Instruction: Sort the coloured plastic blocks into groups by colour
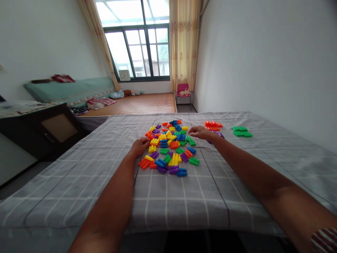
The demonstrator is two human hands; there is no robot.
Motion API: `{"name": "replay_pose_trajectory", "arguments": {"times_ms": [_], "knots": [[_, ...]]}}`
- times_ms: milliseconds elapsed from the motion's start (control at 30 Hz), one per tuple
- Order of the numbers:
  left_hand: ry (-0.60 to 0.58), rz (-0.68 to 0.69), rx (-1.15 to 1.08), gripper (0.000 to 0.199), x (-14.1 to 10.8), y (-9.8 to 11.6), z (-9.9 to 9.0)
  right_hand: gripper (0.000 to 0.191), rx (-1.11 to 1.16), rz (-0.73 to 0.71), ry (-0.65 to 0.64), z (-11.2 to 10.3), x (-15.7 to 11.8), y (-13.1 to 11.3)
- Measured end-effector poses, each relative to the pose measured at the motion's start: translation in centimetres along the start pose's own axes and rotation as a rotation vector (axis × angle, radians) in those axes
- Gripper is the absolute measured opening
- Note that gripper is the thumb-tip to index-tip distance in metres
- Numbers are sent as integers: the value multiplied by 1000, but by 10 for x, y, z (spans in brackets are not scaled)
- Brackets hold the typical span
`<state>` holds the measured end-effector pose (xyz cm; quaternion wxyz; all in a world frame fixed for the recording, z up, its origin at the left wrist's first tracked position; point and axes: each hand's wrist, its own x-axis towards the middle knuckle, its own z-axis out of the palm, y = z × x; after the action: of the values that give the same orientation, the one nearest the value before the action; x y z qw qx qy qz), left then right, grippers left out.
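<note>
A loose pile of plastic pieces [174, 144] in yellow, blue, green, orange and purple lies on the grey checked cloth. My left hand [141, 145] rests at the pile's left edge, beside yellow and orange pieces; its fingers are curled, and what they hold, if anything, is too small to tell. Over the right side of the pile is my right hand [197, 132], fingers bent together near green and yellow pieces. Whether it holds something cannot be made out. Orange pieces [212, 125] are grouped beyond my right wrist, with purple pieces [218, 134] partly hidden by the forearm. Green pieces [242, 131] form another group farther right.
The grey checked cloth [105, 182] covers the surface in front of me. A white wall [268, 63] runs along the right. Behind are a bed [147, 103], a pink chair [183, 89] and a window. A dark cabinet [47, 131] stands at the left.
</note>
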<state>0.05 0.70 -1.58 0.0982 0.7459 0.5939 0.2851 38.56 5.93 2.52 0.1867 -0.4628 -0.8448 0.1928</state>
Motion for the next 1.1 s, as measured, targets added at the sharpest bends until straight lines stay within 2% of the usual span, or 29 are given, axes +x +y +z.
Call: {"name": "replay_pose_trajectory", "arguments": {"times_ms": [67, 133, 200, 267, 367, 433, 600, 733, 900, 1000, 1100], "knots": [[0, 2, 1, 32, 0, 0, 0, 25, -31, -28, 103, 12, 6, -8], [3, 5, 0, 32, -1, 0, 0, 32, -30, -123, 109, 25, 11, -18], [8, 7, 0, 31, -2, 0, 0, 39, -20, -194, 62, 33, 12, -25], [11, 7, 1, 30, -3, 1, -1, 36, -15, -170, -1, 33, 10, -27], [6, 15, 3, 29, -3, 1, 0, 32, -20, -98, -153, 22, 7, -21], [5, 12, 4, 29, -2, 1, 0, 35, -53, -67, -189, 13, 9, -14], [3, -10, 9, 29, -1, 1, 0, 21, -181, 78, 103, 11, 31, 2], [-2, 4, 8, 30, -2, 3, -1, 25, -266, 74, 85, 29, 48, 1], [-10, -4, -18, 32, -4, 6, -3, 27, -316, 128, 106, 40, 49, -5], [-13, 3, -22, 33, -4, 5, -3, 31, -182, 126, 204, 27, 39, 1], [-24, 13, -39, 36, -3, 3, -3, 34, -47, 83, 348, -1, 23, 19]]}}
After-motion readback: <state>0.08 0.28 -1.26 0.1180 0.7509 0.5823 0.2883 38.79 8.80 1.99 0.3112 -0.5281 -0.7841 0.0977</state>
